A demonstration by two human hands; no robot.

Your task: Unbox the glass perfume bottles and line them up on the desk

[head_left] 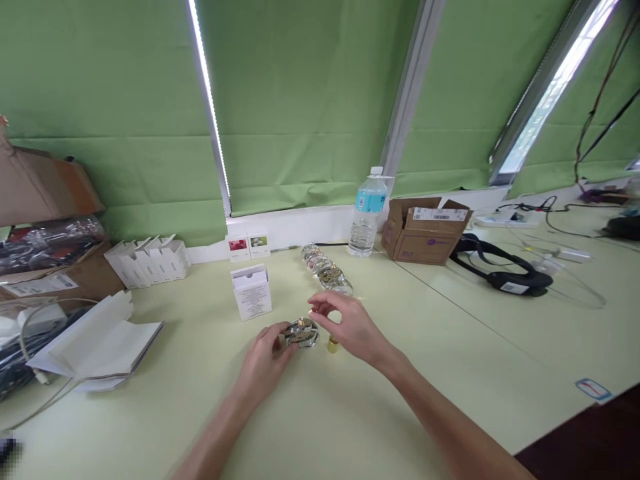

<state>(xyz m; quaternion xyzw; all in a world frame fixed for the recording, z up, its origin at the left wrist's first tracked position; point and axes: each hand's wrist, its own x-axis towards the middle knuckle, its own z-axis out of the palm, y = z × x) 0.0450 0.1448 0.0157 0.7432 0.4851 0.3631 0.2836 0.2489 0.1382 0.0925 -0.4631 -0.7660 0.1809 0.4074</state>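
Note:
My left hand (265,357) grips the left side of a round, clear and metallic disc-like object (301,333) with a gold-coloured knob on top. Just right of it, my right hand (345,323) is raised with thumb and index finger pinched together; whatever small thing may be between them is too small to make out. Under the right hand, a small gold cylinder (333,344) stands on the table. Behind my hands, a row of similar round clear pieces (325,270) runs back toward the wall. An upright white box (251,293) with printed text stands behind my left hand.
A water bottle (369,213), an open brown carton (425,233) and a black headset (515,277) are at the back right. Small white boxes (147,261), an open white booklet (105,343) and cables lie left. Two small picture cards (249,247) lean on the wall.

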